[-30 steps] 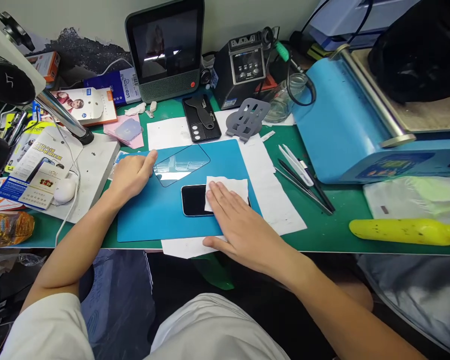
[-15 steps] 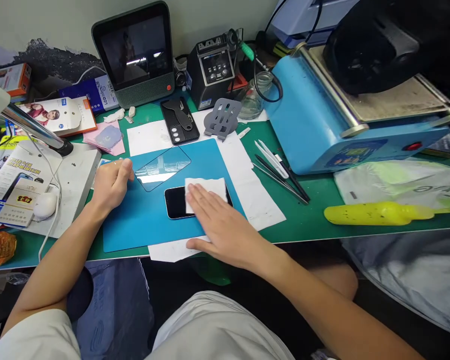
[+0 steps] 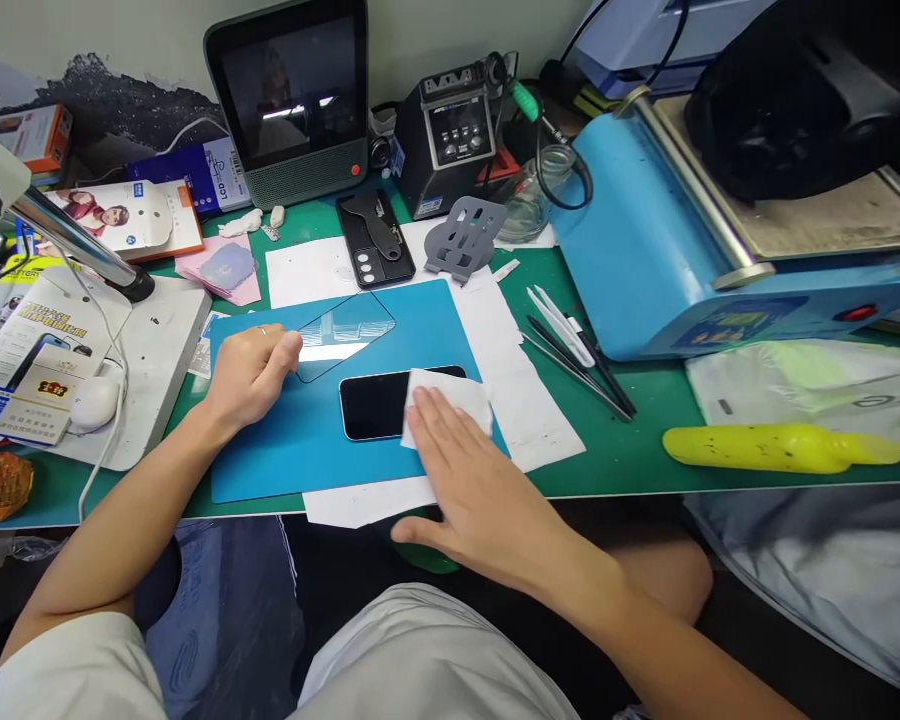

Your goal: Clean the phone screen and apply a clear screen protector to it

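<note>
We've got the R hand laid palm-down on a folded white wipe, pressing it on the black-screened phone. R fingers are straight & held close together, thumb out wide to the side; nothing's gripped, the wipe's just under the fingertips. The phone lies flat, screen up, on the R half of our blue mat, long side roughly along the bench edge; its L part shows, most of the R part is under wipe & hand.

Our L hand is curled narrow in a loose fist at the mat's L edge, thumb against the bent index finger, a ring on one finger. Can't tell if anything's inside the fist. Just beside it, a clear screen protector w/ dark outline lies at an angle on the mat, up & L of the phone.

White paper sticks out from under the mat at top, R side & front. On its top part we see a black phone case w/ a dark flat tool on it, & a grey slotted stand to its R. Tweezers & pen-like tools lie R of the paper, near the blue machine. Yellow bottle is on its side at the bench's front R. Behind: smart display, soldering stn, glass jar.
</note>
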A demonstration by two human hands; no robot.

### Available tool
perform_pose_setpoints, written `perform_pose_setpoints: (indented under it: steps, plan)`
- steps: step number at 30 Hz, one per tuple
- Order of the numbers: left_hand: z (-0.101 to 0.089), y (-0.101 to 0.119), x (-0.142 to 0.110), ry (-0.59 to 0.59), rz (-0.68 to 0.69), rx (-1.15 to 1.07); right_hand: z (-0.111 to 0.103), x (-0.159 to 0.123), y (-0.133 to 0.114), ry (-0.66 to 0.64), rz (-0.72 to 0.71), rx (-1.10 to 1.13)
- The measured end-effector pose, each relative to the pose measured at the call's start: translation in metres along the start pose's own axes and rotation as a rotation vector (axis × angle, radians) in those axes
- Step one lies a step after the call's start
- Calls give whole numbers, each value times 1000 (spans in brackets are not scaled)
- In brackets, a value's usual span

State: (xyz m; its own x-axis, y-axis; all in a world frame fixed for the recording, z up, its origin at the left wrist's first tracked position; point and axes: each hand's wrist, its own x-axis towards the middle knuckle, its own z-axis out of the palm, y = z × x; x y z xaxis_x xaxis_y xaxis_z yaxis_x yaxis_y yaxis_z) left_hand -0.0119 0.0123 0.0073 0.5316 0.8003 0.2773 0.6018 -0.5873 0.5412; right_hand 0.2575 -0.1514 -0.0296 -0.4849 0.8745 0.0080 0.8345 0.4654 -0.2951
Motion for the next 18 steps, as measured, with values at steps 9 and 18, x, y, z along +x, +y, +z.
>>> perform_pose_setpoints:
  steps: [9,18]
  plan:
    - [0,-9,2,-27,16,-46,4,45,-34,7,-131,139]
    - [2,0,0,-43,129,-50,-5,-8,27,38,-2,-2]
